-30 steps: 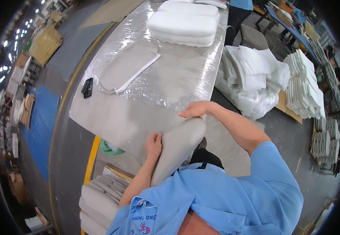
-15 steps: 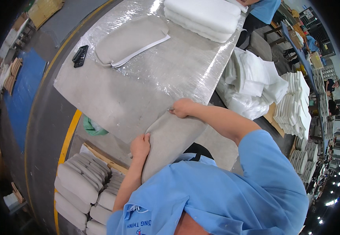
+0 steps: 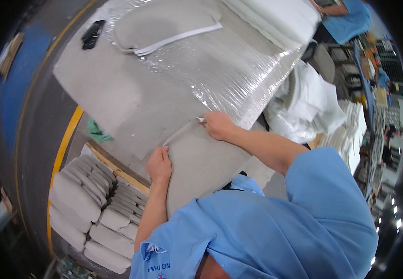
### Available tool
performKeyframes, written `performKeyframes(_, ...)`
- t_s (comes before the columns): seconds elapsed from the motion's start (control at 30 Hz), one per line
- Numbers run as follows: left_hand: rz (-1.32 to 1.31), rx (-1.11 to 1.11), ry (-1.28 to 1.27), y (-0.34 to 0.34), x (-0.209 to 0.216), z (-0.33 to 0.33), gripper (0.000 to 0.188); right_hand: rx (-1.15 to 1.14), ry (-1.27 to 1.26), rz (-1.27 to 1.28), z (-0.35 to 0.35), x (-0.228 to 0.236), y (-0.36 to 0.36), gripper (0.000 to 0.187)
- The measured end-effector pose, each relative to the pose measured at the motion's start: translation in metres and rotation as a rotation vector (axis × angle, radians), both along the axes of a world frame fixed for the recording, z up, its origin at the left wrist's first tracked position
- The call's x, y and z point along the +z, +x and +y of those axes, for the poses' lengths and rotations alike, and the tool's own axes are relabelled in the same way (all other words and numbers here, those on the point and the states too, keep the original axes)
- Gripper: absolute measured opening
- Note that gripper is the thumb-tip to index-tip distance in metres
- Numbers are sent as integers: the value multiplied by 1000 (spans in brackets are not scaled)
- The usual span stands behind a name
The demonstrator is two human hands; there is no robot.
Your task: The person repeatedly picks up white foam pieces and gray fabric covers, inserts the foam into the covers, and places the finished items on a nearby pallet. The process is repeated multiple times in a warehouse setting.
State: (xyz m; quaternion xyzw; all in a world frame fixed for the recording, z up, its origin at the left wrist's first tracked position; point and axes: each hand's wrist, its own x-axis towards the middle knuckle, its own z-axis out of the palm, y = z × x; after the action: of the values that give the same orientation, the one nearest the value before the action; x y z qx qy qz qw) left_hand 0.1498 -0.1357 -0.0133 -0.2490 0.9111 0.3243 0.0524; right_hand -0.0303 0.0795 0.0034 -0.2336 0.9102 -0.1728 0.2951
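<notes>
A grey fabric cushion cover (image 3: 206,162) lies across the table's near edge, against my body. My right hand (image 3: 218,125) pinches its far edge, where a small white bit shows at the fingertips. Further left along the same edge, my left hand (image 3: 158,165) grips the cover with the thumb on top; its other fingers are partly hidden. Between the two hands the edge runs in a fairly straight line. A finished-looking grey cushion (image 3: 164,23) with a white strip along its side lies farther off on the table.
Clear plastic film covers part of the table (image 3: 118,93). A black handheld object (image 3: 93,35) lies at its far left. White padding (image 3: 276,18) is stacked at the far right, near another person (image 3: 350,21). Grey cushions (image 3: 78,195) are piled at lower left; white wadding (image 3: 303,102) stands right.
My view has shifted, so the table things appear higher. Both hands keep hold of the cover's edge, and the white bit at my right fingertips shows more now.
</notes>
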Motion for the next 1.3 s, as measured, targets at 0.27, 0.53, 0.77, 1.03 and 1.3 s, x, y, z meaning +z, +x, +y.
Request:
performKeyframes(0.27, -330, -114, 100, 42, 34, -52, 44, 105, -48, 82, 1, -3, -6, 37)
performKeyframes(0.53, -140, 200, 67, 48, 18, -31, 44, 66, -18, 17, -5, 0, -7, 39)
performKeyframes(0.77, -17, 241, 4, 52, -6, -23, 37, 18, -119, 118, 4, -21, 1, 38)
performKeyframes(1.03, -124, 102, 78, 48, 4, -41, 39, 96, -157, 102, -3, -9, -10, 38)
performKeyframes(1.3, -191, 69, -37, 51, 4, -36, 40, 145, -39, 90, -4, -6, -5, 38)
